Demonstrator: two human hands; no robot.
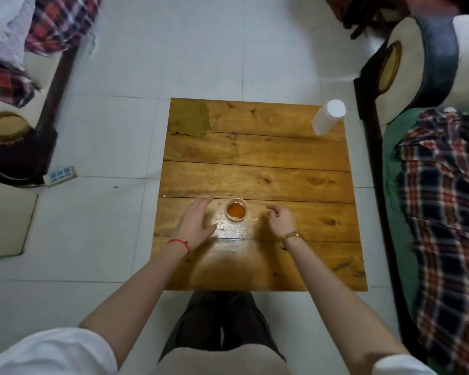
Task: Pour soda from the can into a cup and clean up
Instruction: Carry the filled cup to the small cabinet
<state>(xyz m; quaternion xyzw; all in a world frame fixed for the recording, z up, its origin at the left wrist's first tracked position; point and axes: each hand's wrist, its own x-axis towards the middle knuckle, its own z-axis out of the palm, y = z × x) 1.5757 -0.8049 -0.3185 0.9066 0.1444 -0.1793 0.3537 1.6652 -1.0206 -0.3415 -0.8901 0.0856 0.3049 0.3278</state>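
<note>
Small cup of amber soda upright on wooden table, near edge. Left hand at cup's 9 o'clock, fingers straight, released, holding nothing. Right hand at 3 o'clock, loosely curled, empty. White bottle at table's 1 o'clock corner.

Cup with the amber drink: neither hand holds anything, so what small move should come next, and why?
Probably wiping beside the cup: it already holds amber liquid, and wet glossy patches show on the table near it. Both the left hand and right hand are free, and no can is in view.
</note>
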